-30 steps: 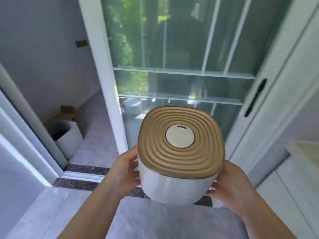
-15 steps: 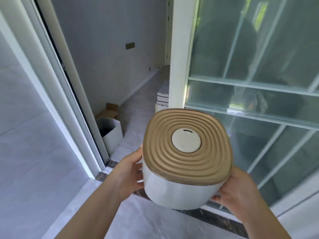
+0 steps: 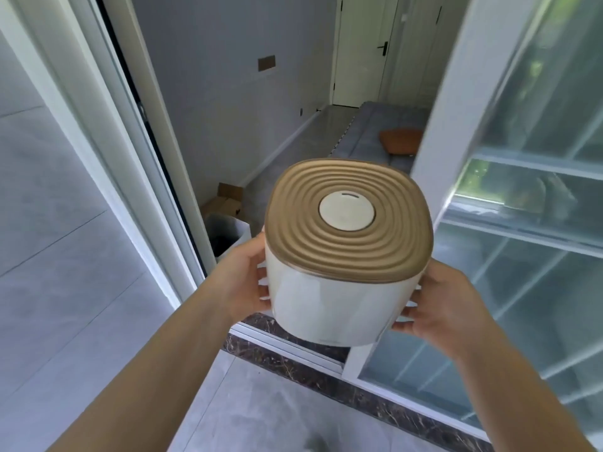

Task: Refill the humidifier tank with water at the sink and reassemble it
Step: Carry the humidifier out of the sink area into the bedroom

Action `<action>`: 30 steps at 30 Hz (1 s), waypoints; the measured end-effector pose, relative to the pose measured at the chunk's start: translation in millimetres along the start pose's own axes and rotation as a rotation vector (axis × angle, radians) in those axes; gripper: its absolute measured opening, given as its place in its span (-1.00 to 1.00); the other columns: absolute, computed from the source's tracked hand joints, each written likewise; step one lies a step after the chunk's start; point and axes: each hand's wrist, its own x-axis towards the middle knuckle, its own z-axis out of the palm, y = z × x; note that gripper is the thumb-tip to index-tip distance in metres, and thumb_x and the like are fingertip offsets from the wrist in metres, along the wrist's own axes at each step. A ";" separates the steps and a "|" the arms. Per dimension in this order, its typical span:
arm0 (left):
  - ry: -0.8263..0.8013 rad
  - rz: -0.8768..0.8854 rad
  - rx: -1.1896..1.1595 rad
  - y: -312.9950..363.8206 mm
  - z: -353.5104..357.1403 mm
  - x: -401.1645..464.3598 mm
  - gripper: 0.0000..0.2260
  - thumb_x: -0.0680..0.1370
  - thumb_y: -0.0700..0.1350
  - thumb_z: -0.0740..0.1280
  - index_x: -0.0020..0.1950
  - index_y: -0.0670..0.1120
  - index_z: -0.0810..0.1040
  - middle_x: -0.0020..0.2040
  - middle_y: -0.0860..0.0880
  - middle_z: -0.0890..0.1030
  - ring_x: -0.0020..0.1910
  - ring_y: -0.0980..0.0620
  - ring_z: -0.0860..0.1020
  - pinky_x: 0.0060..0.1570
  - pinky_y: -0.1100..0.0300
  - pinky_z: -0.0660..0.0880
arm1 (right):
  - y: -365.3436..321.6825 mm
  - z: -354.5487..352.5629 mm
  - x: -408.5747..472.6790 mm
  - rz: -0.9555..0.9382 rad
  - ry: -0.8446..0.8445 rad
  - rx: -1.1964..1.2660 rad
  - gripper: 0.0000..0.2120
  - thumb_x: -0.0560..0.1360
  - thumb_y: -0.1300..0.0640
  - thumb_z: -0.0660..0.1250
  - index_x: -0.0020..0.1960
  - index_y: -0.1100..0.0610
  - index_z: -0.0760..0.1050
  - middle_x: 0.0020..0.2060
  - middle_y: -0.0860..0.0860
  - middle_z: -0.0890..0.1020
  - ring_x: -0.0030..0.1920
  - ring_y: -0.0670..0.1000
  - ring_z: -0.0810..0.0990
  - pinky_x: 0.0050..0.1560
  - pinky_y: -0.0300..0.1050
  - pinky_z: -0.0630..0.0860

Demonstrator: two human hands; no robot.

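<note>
Carrying the humidifier tank [image 3: 342, 256] between our left hand [image 3: 243, 282] and right hand [image 3: 437, 308], fingers curled on its sides, we have turned from the glass door [image 3: 528, 223] toward the open doorway. No sink shows yet, so refilling still lies ahead.

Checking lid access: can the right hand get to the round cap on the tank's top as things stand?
Probably not right away: the right hand grips the tank, sharing the hold with the left hand. The cap itself is uncovered.
</note>
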 end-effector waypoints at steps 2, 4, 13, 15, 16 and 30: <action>-0.007 0.007 -0.014 20.2 -11.7 25.8 -0.54 0.58 0.15 0.30 0.37 -0.09 0.54 0.35 -0.25 0.54 0.35 -0.30 0.49 0.36 -0.28 0.39 | -9.2 18.0 30.5 -0.002 0.001 -0.002 -0.64 0.51 -0.16 0.31 -0.08 0.15 0.58 -0.27 0.11 0.64 -0.12 0.21 0.60 -0.03 0.19 0.61; -0.015 0.023 -0.017 40.7 -22.1 51.8 -0.56 0.57 0.15 0.31 0.33 -0.08 0.56 0.30 -0.19 0.59 0.28 -0.25 0.54 0.31 -0.22 0.44 | -19.2 36.3 58.7 -0.027 -0.014 -0.011 -0.66 0.51 -0.16 0.31 -0.07 0.14 0.59 -0.18 0.13 0.63 -0.07 0.22 0.60 0.00 0.23 0.60; -0.067 0.042 -0.031 127.9 -47.4 176.4 -0.69 0.57 0.11 0.31 0.14 -0.09 0.57 0.15 -0.12 0.43 0.08 -0.18 0.37 0.05 -0.07 0.42 | -67.3 97.8 176.8 -0.076 -0.054 0.019 -0.65 0.58 -0.06 0.24 -0.25 0.08 0.63 -0.08 0.18 0.51 -0.05 0.23 0.47 -0.07 0.18 0.55; -0.079 0.036 -0.020 150.2 -51.4 202.3 -0.70 0.57 0.14 0.31 0.09 -0.07 0.60 0.14 -0.12 0.44 0.07 -0.18 0.37 -0.06 0.00 0.46 | -81.0 112.0 203.7 -0.045 -0.027 0.055 -0.65 0.58 -0.06 0.23 -0.23 0.09 0.64 -0.03 0.16 0.50 -0.01 0.23 0.44 0.08 0.23 0.52; -0.076 0.038 -0.009 158.0 -52.2 211.3 -0.69 0.56 0.15 0.32 0.08 -0.06 0.63 0.13 -0.12 0.48 0.07 -0.17 0.41 -0.07 0.02 0.48 | -86.8 116.1 211.2 -0.043 -0.025 0.079 -0.65 0.58 -0.06 0.23 -0.22 0.08 0.66 -0.04 0.17 0.53 0.01 0.24 0.47 0.16 0.29 0.50; -0.284 -0.071 0.164 284.7 -25.2 405.0 -0.80 0.56 0.09 0.31 -0.05 -0.03 0.50 -0.17 -0.14 0.42 -0.21 -0.15 0.33 -0.11 0.01 0.31 | -154.9 159.9 355.1 -0.120 0.204 0.240 -0.73 0.55 -0.05 0.25 -0.21 0.11 0.51 -0.24 0.16 0.37 -0.26 0.14 0.31 -0.02 0.12 0.30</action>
